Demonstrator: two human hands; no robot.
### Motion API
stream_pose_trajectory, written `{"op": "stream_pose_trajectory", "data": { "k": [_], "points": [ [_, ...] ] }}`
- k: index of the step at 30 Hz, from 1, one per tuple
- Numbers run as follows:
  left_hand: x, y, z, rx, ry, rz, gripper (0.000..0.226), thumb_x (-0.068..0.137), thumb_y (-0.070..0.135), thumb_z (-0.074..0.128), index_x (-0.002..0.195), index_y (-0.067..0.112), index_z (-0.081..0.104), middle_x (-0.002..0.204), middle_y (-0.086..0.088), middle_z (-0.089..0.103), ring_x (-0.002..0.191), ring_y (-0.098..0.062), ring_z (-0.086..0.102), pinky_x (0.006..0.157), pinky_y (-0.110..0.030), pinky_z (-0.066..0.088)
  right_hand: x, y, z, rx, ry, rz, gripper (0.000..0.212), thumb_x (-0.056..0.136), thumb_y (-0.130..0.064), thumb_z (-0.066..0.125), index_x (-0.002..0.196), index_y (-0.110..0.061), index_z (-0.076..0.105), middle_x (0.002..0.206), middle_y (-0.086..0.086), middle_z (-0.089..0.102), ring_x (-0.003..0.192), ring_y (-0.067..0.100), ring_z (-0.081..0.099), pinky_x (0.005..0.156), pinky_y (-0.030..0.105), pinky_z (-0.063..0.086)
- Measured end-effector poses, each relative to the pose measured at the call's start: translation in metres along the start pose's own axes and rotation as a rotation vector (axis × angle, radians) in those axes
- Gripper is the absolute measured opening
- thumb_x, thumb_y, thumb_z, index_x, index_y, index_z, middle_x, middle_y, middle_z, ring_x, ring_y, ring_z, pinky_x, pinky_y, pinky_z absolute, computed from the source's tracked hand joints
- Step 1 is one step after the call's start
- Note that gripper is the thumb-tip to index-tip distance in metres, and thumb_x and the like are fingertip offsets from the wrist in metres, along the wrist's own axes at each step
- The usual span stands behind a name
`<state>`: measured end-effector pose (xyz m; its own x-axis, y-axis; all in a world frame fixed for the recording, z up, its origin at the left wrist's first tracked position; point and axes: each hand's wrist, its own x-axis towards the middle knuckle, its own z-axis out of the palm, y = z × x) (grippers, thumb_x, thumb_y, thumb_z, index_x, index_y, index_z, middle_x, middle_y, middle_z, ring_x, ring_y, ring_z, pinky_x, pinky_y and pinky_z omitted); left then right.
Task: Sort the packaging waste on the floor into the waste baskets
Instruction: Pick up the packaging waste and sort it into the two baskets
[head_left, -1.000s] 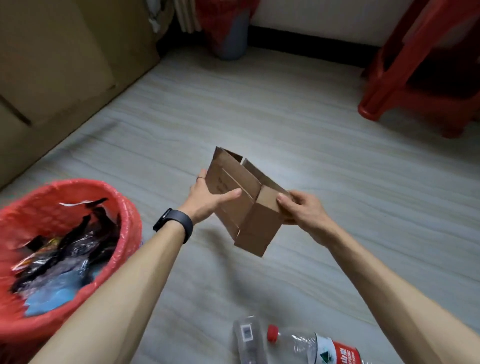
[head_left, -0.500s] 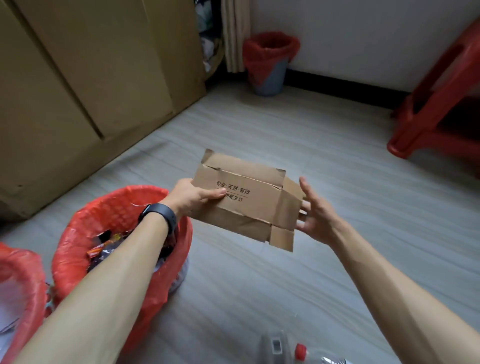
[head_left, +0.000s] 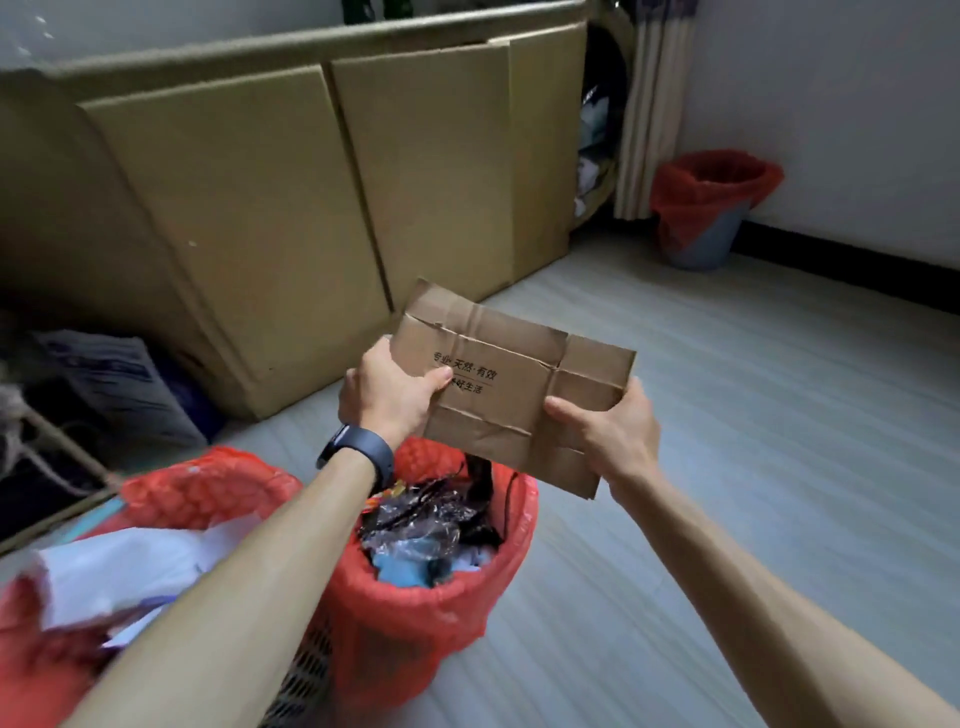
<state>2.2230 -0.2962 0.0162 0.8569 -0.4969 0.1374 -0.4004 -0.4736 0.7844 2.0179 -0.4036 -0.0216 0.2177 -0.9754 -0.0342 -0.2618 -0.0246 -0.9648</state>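
- You hold the flattened cardboard box (head_left: 511, 387) up in both hands, above and just beyond the near basket (head_left: 431, 618).
- Your left hand (head_left: 387, 392) pinches its left edge, thumb over the printed face; your right hand (head_left: 610, 434) clamps the lower right corner, thumb on top.
- Long axis runs left to right, tilted down toward the right; printed face toward you.
- The near basket, red-lined, holds dark plastic wrappers; the left basket (head_left: 202, 496), just beside it, holds white paper, so cardboard likely goes there, down-left, nearer your left hand.
- Grey plank floor (head_left: 753, 467), bare around the baskets.
- Big cardboard sheets (head_left: 311, 208) lean against the wall behind; a third lined bin (head_left: 709, 208) stands well apart in the far corner.
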Motion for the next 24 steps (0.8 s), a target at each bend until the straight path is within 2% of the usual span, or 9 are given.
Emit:
{"op": "stream_pose_trajectory", "data": {
  "k": [2, 5, 10, 12, 16, 19, 21, 22, 24],
  "points": [
    [-0.003, -0.010, -0.019, 0.130, 0.163, -0.032, 0.050, 0.064, 0.054, 0.075, 0.098, 0.021, 0.059, 0.095, -0.007, 0.072, 0.091, -0.035, 0.066, 0.071, -0.035, 0.051, -0.016, -0.025, 0.034, -0.122, 0.015, -0.104, 0.053, 0.068, -0.043, 0.083, 0.105, -0.025, 0.050, 0.090, -0.008, 0.063, 0.083, 0.019, 0.060, 0.078, 0.034, 0.052],
    [0.003, -0.033, -0.048, 0.165, 0.197, -0.088, 0.041, 0.074, 0.046, 0.076, 0.096, 0.017, 0.059, 0.100, -0.009, 0.071, 0.096, -0.037, 0.064, 0.070, -0.036, 0.048, -0.025, -0.046, 0.071, -0.169, -0.050, -0.157, 0.054, 0.074, -0.042, 0.080, 0.107, -0.019, 0.044, 0.096, 0.000, 0.065, 0.086, 0.025, 0.061, 0.075, 0.033, 0.050],
    [0.022, -0.072, -0.128, 0.199, 0.214, -0.015, 0.045, 0.065, 0.052, 0.074, 0.095, 0.021, 0.061, 0.096, -0.003, 0.073, 0.093, -0.032, 0.066, 0.079, -0.037, 0.054, -0.039, -0.040, 0.127, -0.106, -0.291, -0.090, 0.073, 0.060, -0.064, 0.083, 0.114, -0.023, 0.056, 0.109, -0.005, 0.070, 0.099, 0.017, 0.066, 0.085, 0.036, 0.055],
    [0.029, -0.084, -0.173, 0.243, 0.160, -0.013, 0.039, 0.067, 0.045, 0.079, 0.093, 0.024, 0.060, 0.099, -0.001, 0.073, 0.095, -0.028, 0.065, 0.084, -0.036, 0.052, -0.060, -0.036, 0.155, -0.072, -0.459, -0.029, 0.072, 0.057, -0.068, 0.082, 0.111, -0.025, 0.062, 0.106, -0.007, 0.073, 0.093, 0.015, 0.070, 0.078, 0.040, 0.059],
    [0.042, -0.105, -0.255, 0.439, 0.037, -0.013, 0.047, 0.061, 0.052, 0.078, 0.100, 0.030, 0.062, 0.108, -0.001, 0.072, 0.103, -0.028, 0.064, 0.087, -0.037, 0.050, -0.111, -0.041, 0.204, 0.036, -0.745, 0.154, 0.049, 0.068, -0.054, 0.083, 0.088, -0.012, 0.069, 0.079, 0.006, 0.074, 0.061, 0.019, 0.069, 0.058, 0.043, 0.061],
    [0.045, -0.121, -0.290, 0.557, -0.073, -0.093, 0.042, 0.075, 0.032, 0.083, 0.110, 0.020, 0.065, 0.107, -0.004, 0.069, 0.097, -0.023, 0.061, 0.076, -0.026, 0.037, -0.137, -0.038, 0.223, -0.209, -0.793, 0.028, 0.055, 0.076, -0.063, 0.073, 0.054, -0.017, 0.052, 0.052, -0.005, 0.054, 0.054, 0.015, 0.056, 0.054, 0.034, 0.046],
    [0.042, -0.139, -0.301, 0.536, -0.179, -0.150, 0.039, 0.074, 0.026, 0.085, 0.106, 0.017, 0.066, 0.099, -0.001, 0.068, 0.093, -0.019, 0.062, 0.075, -0.023, 0.036, -0.150, -0.027, 0.232, -0.388, -0.742, -0.121, 0.048, 0.077, -0.067, 0.069, 0.063, -0.021, 0.062, 0.078, 0.001, 0.060, 0.082, 0.019, 0.058, 0.070, 0.032, 0.043],
    [0.040, -0.149, -0.302, 0.518, -0.232, -0.170, 0.037, 0.073, 0.023, 0.086, 0.103, 0.017, 0.066, 0.097, 0.001, 0.068, 0.095, -0.020, 0.064, 0.076, -0.023, 0.038, -0.152, -0.021, 0.232, -0.415, -0.708, -0.170, 0.047, 0.075, -0.067, 0.071, 0.087, -0.022, 0.069, 0.103, 0.008, 0.059, 0.106, 0.024, 0.055, 0.087, 0.033, 0.044],
    [0.040, -0.170, -0.299, 0.541, -0.296, -0.187, 0.036, 0.070, 0.024, 0.088, 0.098, 0.019, 0.066, 0.095, 0.002, 0.070, 0.096, -0.020, 0.065, 0.076, -0.025, 0.042, -0.154, -0.014, 0.228, -0.347, -0.645, -0.122, 0.080, 0.069, -0.060, 0.079, 0.126, -0.011, 0.054, 0.133, 0.013, 0.043, 0.128, 0.028, 0.043, 0.108, 0.035, 0.037]
  ]
}}
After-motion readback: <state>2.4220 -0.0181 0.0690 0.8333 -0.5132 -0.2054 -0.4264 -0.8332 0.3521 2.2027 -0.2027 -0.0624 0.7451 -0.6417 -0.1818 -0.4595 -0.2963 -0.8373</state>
